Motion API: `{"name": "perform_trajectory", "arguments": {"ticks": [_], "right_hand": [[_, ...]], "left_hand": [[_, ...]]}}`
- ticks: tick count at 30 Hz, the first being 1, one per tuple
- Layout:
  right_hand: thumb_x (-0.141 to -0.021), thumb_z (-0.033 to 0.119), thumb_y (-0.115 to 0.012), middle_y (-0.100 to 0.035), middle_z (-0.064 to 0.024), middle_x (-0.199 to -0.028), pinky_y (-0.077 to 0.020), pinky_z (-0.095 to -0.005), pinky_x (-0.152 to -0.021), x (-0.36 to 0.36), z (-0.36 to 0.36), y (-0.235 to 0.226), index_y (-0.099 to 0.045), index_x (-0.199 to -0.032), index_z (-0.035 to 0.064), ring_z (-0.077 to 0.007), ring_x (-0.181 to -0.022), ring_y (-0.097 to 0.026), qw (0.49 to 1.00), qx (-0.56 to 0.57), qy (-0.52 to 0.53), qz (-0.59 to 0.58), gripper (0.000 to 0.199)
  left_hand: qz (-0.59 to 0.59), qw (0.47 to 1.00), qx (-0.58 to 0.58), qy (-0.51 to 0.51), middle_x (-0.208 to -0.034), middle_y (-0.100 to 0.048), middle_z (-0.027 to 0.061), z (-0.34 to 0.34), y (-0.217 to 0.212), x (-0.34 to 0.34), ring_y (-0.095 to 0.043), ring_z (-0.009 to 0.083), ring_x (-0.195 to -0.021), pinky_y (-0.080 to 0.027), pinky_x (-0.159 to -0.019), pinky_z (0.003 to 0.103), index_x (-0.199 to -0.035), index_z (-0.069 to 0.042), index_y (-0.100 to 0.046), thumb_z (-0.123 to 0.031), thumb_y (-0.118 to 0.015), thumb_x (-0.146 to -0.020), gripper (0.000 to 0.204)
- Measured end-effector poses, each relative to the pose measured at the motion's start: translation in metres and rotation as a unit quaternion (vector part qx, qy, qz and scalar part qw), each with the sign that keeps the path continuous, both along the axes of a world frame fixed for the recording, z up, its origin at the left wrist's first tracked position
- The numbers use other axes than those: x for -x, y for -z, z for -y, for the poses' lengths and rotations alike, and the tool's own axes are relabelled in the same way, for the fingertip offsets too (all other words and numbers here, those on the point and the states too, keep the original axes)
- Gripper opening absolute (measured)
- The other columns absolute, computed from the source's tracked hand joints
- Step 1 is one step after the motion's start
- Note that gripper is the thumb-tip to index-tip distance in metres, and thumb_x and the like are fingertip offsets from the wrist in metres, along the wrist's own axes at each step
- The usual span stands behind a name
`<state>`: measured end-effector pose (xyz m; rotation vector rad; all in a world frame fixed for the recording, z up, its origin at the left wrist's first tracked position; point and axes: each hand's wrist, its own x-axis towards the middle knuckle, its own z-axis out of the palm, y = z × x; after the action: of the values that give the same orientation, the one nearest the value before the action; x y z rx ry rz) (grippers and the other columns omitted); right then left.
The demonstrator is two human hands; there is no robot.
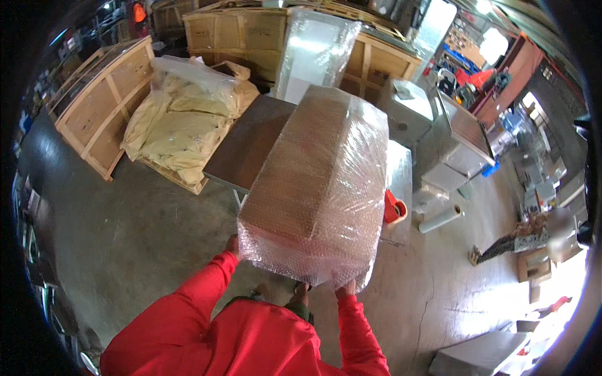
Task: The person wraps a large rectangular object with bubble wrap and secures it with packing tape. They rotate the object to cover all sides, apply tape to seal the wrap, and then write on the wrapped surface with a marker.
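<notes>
A long brown box wrapped in clear bubble wrap (320, 182) fills the middle of the view, its far end resting over a dark-topped metal table (241, 147). My left hand (232, 245) grips the box's near left corner from below. My right hand (345, 289) holds the near right corner, with only the fingers showing under the wrap. Both arms are in red sleeves.
Wooden crates (103, 94) stand at the left and back. A pallet carries pale yellow sacks under plastic (185, 122). A roll of clear film (442, 218) lies on the concrete floor at right. A person (533, 237) sits low at the far right. Steel equipment (454, 141) stands behind the table.
</notes>
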<state>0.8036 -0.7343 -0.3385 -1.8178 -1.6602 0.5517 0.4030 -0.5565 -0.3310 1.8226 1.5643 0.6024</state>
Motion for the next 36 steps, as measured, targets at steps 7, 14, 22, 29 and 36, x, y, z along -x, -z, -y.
{"name": "perform_trajectory", "arguments": {"ticks": [7,14,22,29,36], "right_hand": [[-0.094,0.033,-0.064,-0.046,-0.0272,-0.147,-0.0376,-0.0475,-0.111,0.017,0.008,-0.016,-0.040,-0.149,0.0022,-0.0430,-0.137,-0.044,0.991,0.113,0.007,0.068,0.068],[-0.091,0.033,-0.068,-0.041,-0.0246,-0.152,-0.0349,-0.0458,-0.114,0.021,0.010,-0.016,-0.034,-0.153,0.0051,-0.0417,-0.140,-0.039,0.994,0.107,-0.001,0.035,0.076],[-0.093,0.037,-0.061,-0.056,-0.0249,-0.135,-0.0420,-0.0524,-0.106,0.049,0.018,0.010,-0.057,-0.132,0.0041,-0.0469,-0.124,-0.052,0.982,0.096,0.002,0.164,0.051],[-0.086,0.017,-0.068,-0.057,-0.0264,-0.127,-0.0410,-0.0544,-0.102,0.157,0.054,0.027,-0.052,-0.131,0.0000,-0.0412,-0.122,-0.052,0.950,0.083,0.289,0.078,0.051],[-0.095,0.039,-0.067,-0.061,-0.0158,-0.124,-0.0473,-0.0453,-0.098,0.276,-0.012,-0.033,-0.049,-0.132,0.0049,-0.0321,-0.107,-0.062,0.659,0.114,0.109,-0.735,0.053]], "left_hand": [[0.030,0.994,-0.015,0.104,-0.115,-0.070,0.0157,0.015,0.011,0.013,-0.067,0.0349,-0.106,-0.053,-0.094,0.045,-0.121,-0.007,-0.065,-0.033,-0.077,-0.083,0.048],[0.250,0.962,0.008,0.112,-0.096,-0.070,0.0126,0.013,0.035,0.027,-0.064,0.0172,-0.091,-0.052,-0.083,0.040,-0.102,-0.004,-0.069,-0.013,-0.062,-0.090,0.016],[0.101,0.985,-0.001,0.137,-0.123,-0.067,0.0187,0.013,0.029,0.029,-0.064,0.0328,-0.112,-0.051,-0.095,0.044,-0.127,-0.005,-0.060,-0.021,-0.062,-0.094,0.036],[0.013,0.976,0.079,0.202,-0.128,-0.064,0.0175,0.003,-0.008,0.036,-0.061,0.0392,-0.115,-0.050,-0.098,0.045,-0.130,-0.009,-0.059,-0.027,-0.069,-0.088,0.047],[0.060,0.938,-0.124,0.319,-0.125,-0.064,0.0169,-0.023,0.005,0.051,-0.062,0.0376,-0.113,-0.051,-0.097,0.047,-0.126,-0.009,-0.062,-0.022,-0.068,-0.083,0.045]]}}
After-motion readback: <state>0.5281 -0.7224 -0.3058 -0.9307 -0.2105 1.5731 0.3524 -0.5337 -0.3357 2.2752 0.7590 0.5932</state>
